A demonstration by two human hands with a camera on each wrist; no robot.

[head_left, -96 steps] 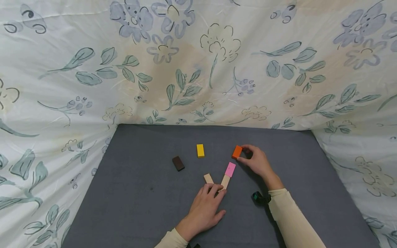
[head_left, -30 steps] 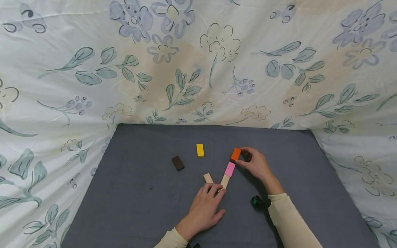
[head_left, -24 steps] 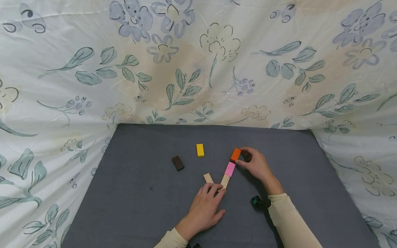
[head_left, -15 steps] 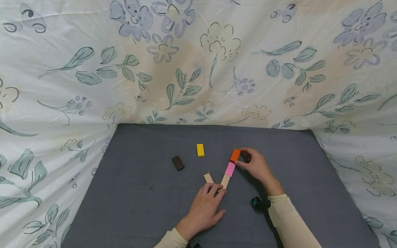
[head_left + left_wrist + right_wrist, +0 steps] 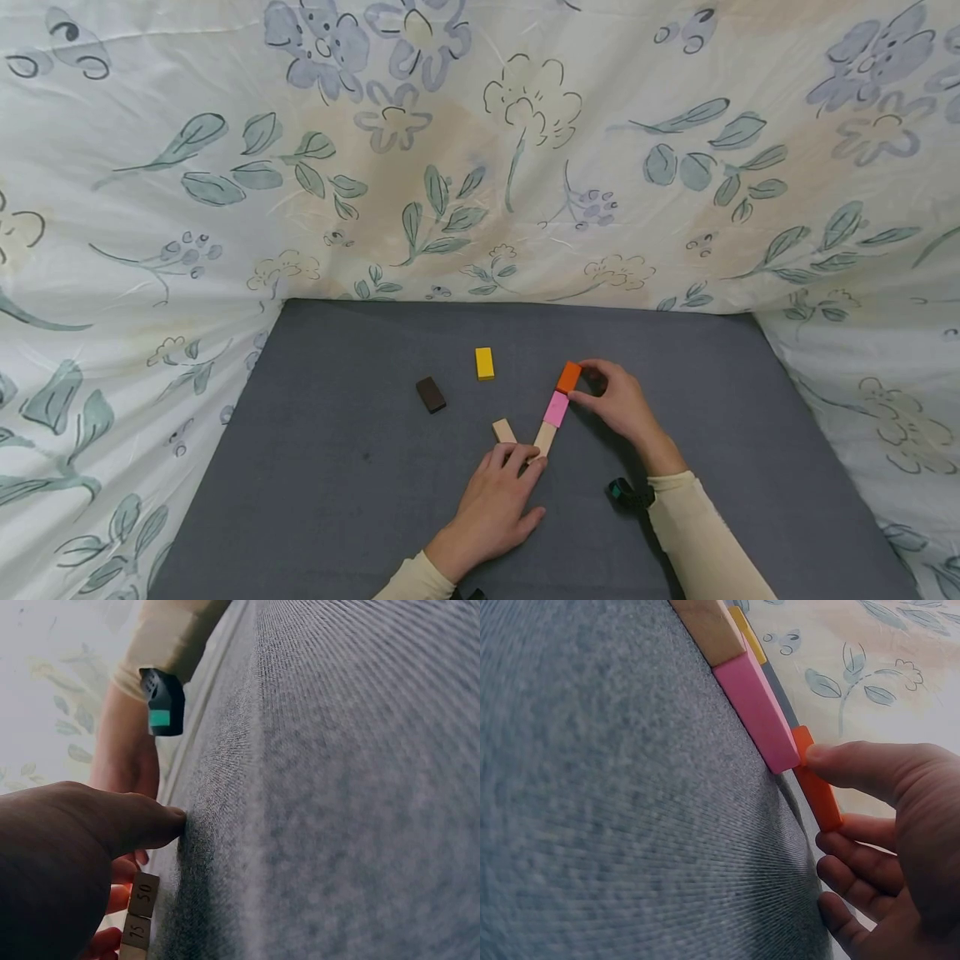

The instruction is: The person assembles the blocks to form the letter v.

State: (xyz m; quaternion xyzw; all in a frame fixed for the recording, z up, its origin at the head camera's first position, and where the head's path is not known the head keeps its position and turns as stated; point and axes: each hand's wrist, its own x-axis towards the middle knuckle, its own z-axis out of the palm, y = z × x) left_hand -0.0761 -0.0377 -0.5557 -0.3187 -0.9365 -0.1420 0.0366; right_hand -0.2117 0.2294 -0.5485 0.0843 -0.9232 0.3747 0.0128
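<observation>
Orange block (image 5: 569, 377), right of centre, has moved down to the pink block (image 5: 556, 410), pinched by the right hand (image 5: 619, 404); left hand (image 5: 495, 505), loosely spread, touches wooden blocks (image 5: 546, 437), lower centre.

"50" on one wooden block (image 5: 143, 895), "75" on another block (image 5: 136, 931)

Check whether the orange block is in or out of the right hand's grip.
In: the right wrist view shows the right hand pinching the orange block, with thumb and fingers toward opposite ends.
</observation>
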